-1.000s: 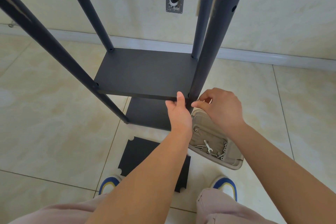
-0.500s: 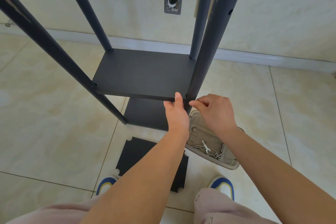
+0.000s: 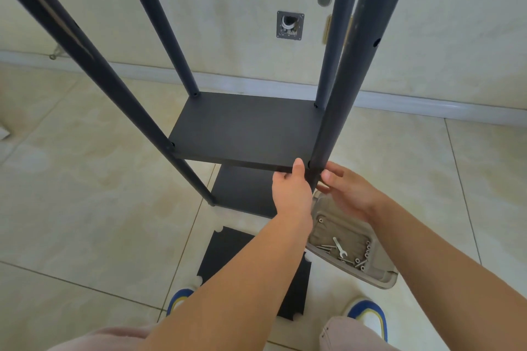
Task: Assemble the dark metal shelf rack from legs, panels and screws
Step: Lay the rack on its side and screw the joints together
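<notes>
While the rack is nowhere near finished, the frame is already standing: four dark legs are up, with the near-left leg (image 3: pixel 94 77) at about 10 o'clock in the view, and two panels look mounted between them. That's the upper panel (image 3: pixel 245 128) dead centre and a lower panel (image 3: pixel 245 191) just under it, toward 6 o'clock. Higher up the legs I can see empty screw holes, so I'd guess more shelves go in above. One spare panel (image 3: pixel 228 253) with notched corners lies flat on the floor tiles (image 3: pixel 85 208) at about 6 o'clock, between the person's shoes, not fitted yet.

Hands now, left to right. The left hand (image 3: pixel 291 191) reaches forward and pinches the front edge of the upper panel near its right corner, thumb on top, fingers curled underneath. Just beside it stands the near-right leg (image 3: pixel 350 80), and the right hand (image 3: pixel 350 191) is against that leg right at the corner joint, fingers loosely curved around it. Can't tell if there's a screw between the fingertips, it's hidden. My guess is this corner is being fastened or checked.

Below the right wrist, around 5 o'clock, a grey tray (image 3: pixel 379 279) holds loose screws (image 3: pixel 362 261) and a small wrench (image 3: pixel 340 249), so there's hardware left to use.
</notes>
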